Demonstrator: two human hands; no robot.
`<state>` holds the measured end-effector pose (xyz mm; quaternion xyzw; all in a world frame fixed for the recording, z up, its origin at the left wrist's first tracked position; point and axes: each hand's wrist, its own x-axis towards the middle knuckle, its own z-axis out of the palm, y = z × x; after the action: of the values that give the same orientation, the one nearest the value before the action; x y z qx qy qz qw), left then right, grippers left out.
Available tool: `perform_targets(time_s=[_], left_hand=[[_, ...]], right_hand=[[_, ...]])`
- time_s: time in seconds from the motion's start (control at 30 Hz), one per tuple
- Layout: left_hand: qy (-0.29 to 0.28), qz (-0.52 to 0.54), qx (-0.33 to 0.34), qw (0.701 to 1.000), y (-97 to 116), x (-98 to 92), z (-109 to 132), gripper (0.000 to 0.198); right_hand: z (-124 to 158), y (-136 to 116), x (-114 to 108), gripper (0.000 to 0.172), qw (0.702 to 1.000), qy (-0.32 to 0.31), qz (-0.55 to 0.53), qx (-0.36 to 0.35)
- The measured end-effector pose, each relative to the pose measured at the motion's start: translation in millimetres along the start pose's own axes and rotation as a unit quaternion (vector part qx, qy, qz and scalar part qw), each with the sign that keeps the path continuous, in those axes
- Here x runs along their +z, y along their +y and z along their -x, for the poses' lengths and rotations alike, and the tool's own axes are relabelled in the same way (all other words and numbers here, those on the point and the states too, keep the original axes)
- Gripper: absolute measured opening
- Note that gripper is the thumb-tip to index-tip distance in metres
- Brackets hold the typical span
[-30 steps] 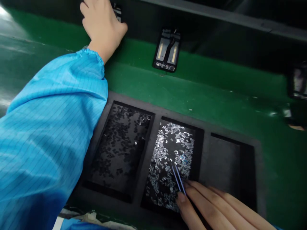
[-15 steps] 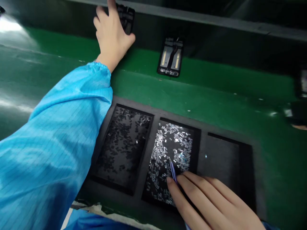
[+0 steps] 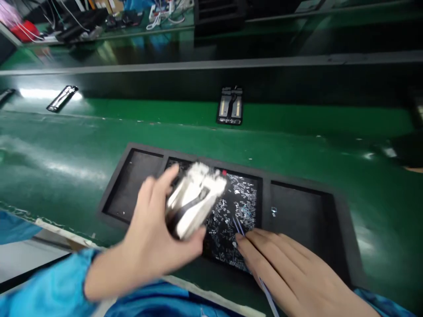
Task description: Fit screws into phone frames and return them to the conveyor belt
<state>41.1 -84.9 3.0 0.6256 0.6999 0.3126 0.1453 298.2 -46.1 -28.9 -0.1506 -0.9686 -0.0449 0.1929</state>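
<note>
My left hand (image 3: 158, 224) grips a phone body (image 3: 194, 200) by its sides, held tilted above the black tray and blurred by motion. Its inner side faces up, bright with glare, with a dark strip along it. Low over the tray, my right hand (image 3: 291, 268) pinches a pair of purple tweezers (image 3: 238, 225), tips pointing into a compartment full of tiny shiny pieces (image 3: 243, 189). The black tray (image 3: 267, 198) has several compartments; the phone body hides part of one with small dark pieces.
Another open phone body (image 3: 230, 105) lies on the green bench (image 3: 284, 152) beyond the tray. Farther left is one more phone body (image 3: 62, 98). A raised grey ledge (image 3: 165, 67) crosses behind, with cables (image 3: 165, 17) and equipment past it.
My left hand has come back from the far ledge with a phone body, now over the tray. The view has tilted up and shows more background. My right hand still holds the tweezers there.
</note>
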Motion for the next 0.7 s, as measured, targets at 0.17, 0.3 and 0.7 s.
perform_targets(time_s=[0.17, 0.3, 0.7], left_hand=[[0.098, -0.052, -0.079, 0.991, 14, 43.0, 79, 0.121], [0.129, -0.091, -0.102, 0.982, 24, 69.1, 73, 0.122], [-0.06, -0.206, 0.242, 0.946, -4, 12.9, 104, 0.054]], right_hand=[[-7, -2, 1, 0.03, 1.0, 0.003, 0.018, -0.012], [-10, -2, 1, 0.027, 0.999, -0.004, 0.039, -0.02], [-3, -5, 10, 0.03, 0.996, 0.018, 0.076, -0.032]])
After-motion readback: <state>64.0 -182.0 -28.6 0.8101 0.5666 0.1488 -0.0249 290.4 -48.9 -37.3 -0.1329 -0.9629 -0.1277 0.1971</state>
